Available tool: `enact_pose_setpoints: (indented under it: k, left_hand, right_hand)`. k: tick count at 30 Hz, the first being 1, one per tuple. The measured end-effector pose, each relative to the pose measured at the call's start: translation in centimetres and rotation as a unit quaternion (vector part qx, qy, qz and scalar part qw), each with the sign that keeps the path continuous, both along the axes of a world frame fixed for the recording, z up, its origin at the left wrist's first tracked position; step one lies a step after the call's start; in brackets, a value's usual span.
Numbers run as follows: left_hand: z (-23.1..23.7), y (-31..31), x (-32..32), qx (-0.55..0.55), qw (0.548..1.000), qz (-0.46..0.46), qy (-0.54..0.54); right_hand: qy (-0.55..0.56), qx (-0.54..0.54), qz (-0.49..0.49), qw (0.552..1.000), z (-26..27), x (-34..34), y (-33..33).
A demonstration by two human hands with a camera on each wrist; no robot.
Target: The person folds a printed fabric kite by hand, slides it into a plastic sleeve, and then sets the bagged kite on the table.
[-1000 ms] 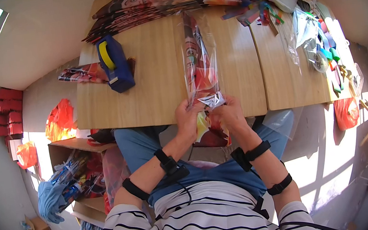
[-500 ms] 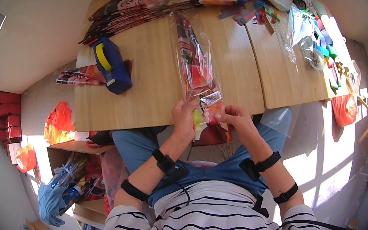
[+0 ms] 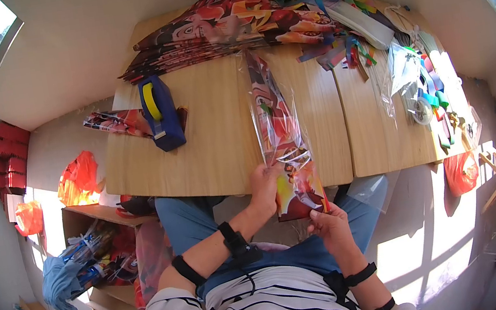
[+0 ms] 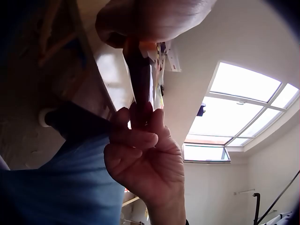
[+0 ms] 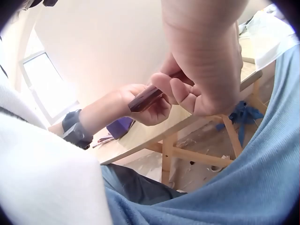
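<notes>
A long, flat, folded printed sheet [image 3: 300, 193], red, yellow and black, lies lengthwise from the table over its near edge. A clear plastic sleeve [image 3: 285, 125] covers its far part, with shiny creases near the hands. My left hand [image 3: 264, 190] grips the sheet's left edge near the table's edge. With thumb and fingers, my right hand [image 3: 332, 226] pinches the near right corner. In the left wrist view, the right hand [image 4: 145, 154] holds the dark end from below. The right wrist view shows the sheet's dark end [image 5: 146, 98] between both hands.
A blue tape dispenser [image 3: 164, 119] stands at left on another printed piece [image 3: 115, 122]. Stacked printed sheets [image 3: 198, 37] lie along the table's far side. Colored ribbons [image 3: 434, 89] and clear bags [image 3: 402, 68] are at right. An open box [image 3: 102, 210] stands on the left.
My right hand has moved from the sleeve's mouth to the sheet's near right corner. The left hand has stayed at the left edge. The head view has shifted, putting the table lower in frame.
</notes>
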State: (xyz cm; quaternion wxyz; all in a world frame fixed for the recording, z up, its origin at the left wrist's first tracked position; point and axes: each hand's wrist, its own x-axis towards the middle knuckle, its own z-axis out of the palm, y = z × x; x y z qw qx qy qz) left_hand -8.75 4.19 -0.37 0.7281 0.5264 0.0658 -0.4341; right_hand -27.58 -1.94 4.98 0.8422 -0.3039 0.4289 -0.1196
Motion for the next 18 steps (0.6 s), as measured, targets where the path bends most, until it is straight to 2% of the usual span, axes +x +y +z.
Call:
enact_pose_setpoints:
  k: [1,5,7,11,15,18]
  left_hand:
    - [0.0,0.1,-0.1,0.013,1.000,-0.015,-0.005]
    - [1.5,-0.7,-1.5,0.006,0.999,0.027,-0.030]
    - [1.5,-0.8,-1.5,0.012,1.000,0.008,-0.025]
    - [-0.2,-1.1,-2.0,-0.009,0.999,-0.005,-0.043]
    - [-0.2,-1.1,-2.5,-0.046,0.998,-0.014,-0.037]
    - [0.2,-1.2,-3.0,-0.010,0.999,-0.012,-0.032]
  right_hand:
    - [-0.002,0.016,-0.017,1.000,0.2,0.1,0.0]
    - [-0.005,0.060,-0.068,0.996,0.9,0.8,-0.2]
    - [0.003,0.068,-0.091,0.994,0.8,0.9,-0.4]
    - [0.028,0.021,-0.121,0.992,0.0,1.1,-0.8]
    - [0.031,0.001,-0.106,0.994,-0.7,0.4,-1.3]
    - [0.021,0.015,-0.127,0.992,0.0,0.4,-1.6]
